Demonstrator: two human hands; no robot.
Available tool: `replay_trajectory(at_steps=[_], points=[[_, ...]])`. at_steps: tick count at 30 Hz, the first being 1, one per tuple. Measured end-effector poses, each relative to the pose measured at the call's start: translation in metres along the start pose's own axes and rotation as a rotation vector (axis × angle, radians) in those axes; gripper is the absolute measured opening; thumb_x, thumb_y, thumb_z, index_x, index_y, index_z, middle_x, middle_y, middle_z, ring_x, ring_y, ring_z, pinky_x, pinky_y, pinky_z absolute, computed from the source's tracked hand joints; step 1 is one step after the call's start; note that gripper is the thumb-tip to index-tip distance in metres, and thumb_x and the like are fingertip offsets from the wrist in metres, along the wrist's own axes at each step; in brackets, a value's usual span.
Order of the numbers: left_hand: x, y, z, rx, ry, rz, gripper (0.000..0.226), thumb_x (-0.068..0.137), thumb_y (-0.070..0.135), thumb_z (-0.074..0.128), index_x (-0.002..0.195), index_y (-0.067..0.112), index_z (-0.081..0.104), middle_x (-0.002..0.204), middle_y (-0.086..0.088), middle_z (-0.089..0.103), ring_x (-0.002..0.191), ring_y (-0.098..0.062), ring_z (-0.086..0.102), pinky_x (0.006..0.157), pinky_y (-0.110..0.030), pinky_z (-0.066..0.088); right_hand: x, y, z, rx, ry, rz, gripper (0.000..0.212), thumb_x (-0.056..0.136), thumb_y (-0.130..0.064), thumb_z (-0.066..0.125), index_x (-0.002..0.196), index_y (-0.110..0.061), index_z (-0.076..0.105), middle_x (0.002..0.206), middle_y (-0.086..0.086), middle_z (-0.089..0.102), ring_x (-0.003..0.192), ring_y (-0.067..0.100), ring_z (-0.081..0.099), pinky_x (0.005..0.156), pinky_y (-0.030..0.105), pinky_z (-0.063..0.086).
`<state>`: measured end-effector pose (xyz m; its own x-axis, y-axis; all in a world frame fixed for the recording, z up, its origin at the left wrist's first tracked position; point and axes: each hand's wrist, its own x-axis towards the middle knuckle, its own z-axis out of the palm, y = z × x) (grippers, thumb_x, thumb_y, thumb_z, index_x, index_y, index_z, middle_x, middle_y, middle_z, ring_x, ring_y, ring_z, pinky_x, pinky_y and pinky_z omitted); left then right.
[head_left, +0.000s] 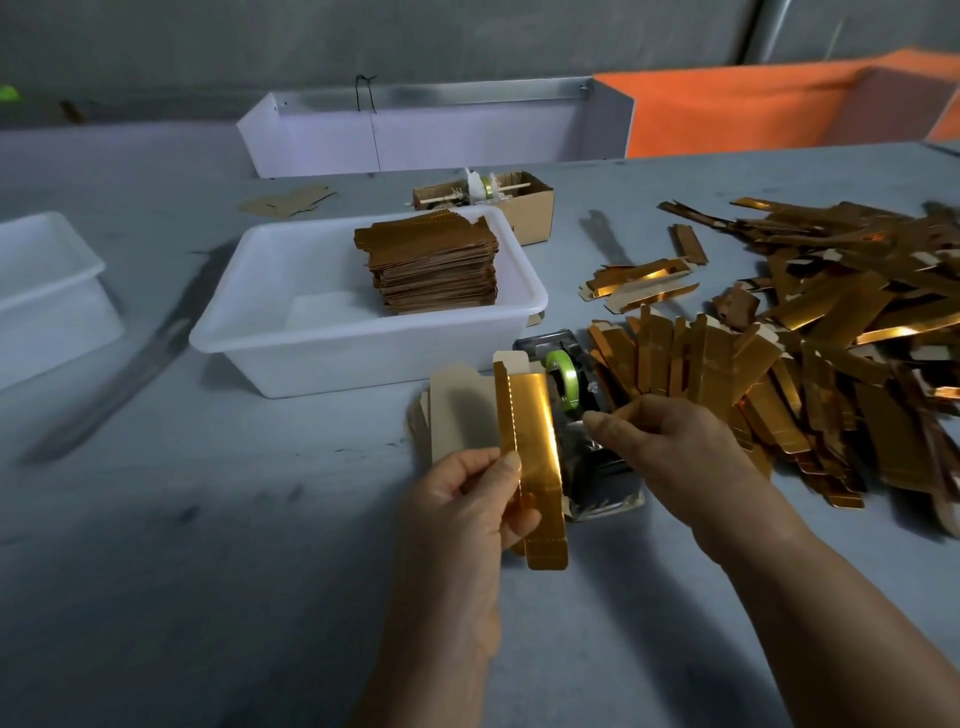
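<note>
A loose heap of gold carton blanks (831, 332) covers the right of the grey table (208, 519). The white tub (270, 332) holds a squared stack of folded blanks (434, 265) in its far right corner. In front, the left hand (462, 514) grips one gold carton (530, 441) upright beside the tape dispenser (587, 452), where the right hand (670, 447) pinches its fingertips together; I cannot tell if it holds tape.
</note>
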<state>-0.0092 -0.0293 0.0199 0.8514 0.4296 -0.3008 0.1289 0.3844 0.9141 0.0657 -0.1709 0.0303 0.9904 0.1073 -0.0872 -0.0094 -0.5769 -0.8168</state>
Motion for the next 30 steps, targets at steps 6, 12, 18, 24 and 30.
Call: replay_trajectory(at_steps=[6,12,18,24,30], points=[[-0.004,-0.003,0.005,0.120,-0.052,0.047,0.011,0.087,0.013,0.066,0.078,0.016,0.072,0.052,0.005,0.059,0.045,-0.005,0.050,0.044,-0.017,0.043,-0.007,0.000,-0.002,0.100,-0.077,0.074,0.017,0.085,-0.035,0.062,0.076,-0.021,0.066,0.078,0.001,0.063,0.075,0.013,0.057,0.054,0.023,0.037],[-0.005,-0.004,0.016,0.176,-0.061,0.025,0.013,0.086,0.013,0.069,0.075,0.020,0.070,0.069,-0.001,0.068,0.066,-0.017,0.060,0.059,-0.032,0.049,-0.007,-0.002,-0.003,0.205,-0.091,0.124,0.013,0.089,-0.024,0.060,0.081,-0.018,0.069,0.090,0.004,0.068,0.092,0.020,0.060,0.069,0.031,0.043],[-0.007,-0.007,0.020,0.201,-0.092,-0.018,0.009,0.088,0.015,0.066,0.081,0.018,0.070,0.057,0.008,0.060,0.045,-0.003,0.049,0.040,-0.014,0.038,-0.009,-0.001,0.003,0.293,-0.047,0.133,0.019,0.091,-0.015,0.055,0.077,-0.018,0.067,0.086,0.004,0.067,0.094,0.023,0.061,0.091,0.045,0.047],[-0.008,-0.012,0.026,0.251,-0.094,-0.027,0.008,0.092,0.021,0.062,0.092,0.017,0.068,0.060,0.007,0.057,0.046,-0.004,0.045,0.041,-0.016,0.034,-0.013,0.001,0.004,0.421,-0.043,0.166,0.028,0.093,-0.011,0.051,0.073,-0.018,0.068,0.075,-0.001,0.069,0.088,0.020,0.063,0.081,0.036,0.048],[-0.008,-0.014,0.025,0.268,-0.104,-0.028,0.014,0.093,0.022,0.060,0.100,0.012,0.068,0.075,-0.001,0.066,0.049,-0.005,0.048,0.040,-0.012,0.035,-0.023,-0.001,-0.001,0.559,-0.030,0.110,0.020,0.094,-0.017,0.051,0.085,-0.014,0.068,0.079,-0.003,0.071,0.074,0.007,0.066,0.058,0.018,0.050]])
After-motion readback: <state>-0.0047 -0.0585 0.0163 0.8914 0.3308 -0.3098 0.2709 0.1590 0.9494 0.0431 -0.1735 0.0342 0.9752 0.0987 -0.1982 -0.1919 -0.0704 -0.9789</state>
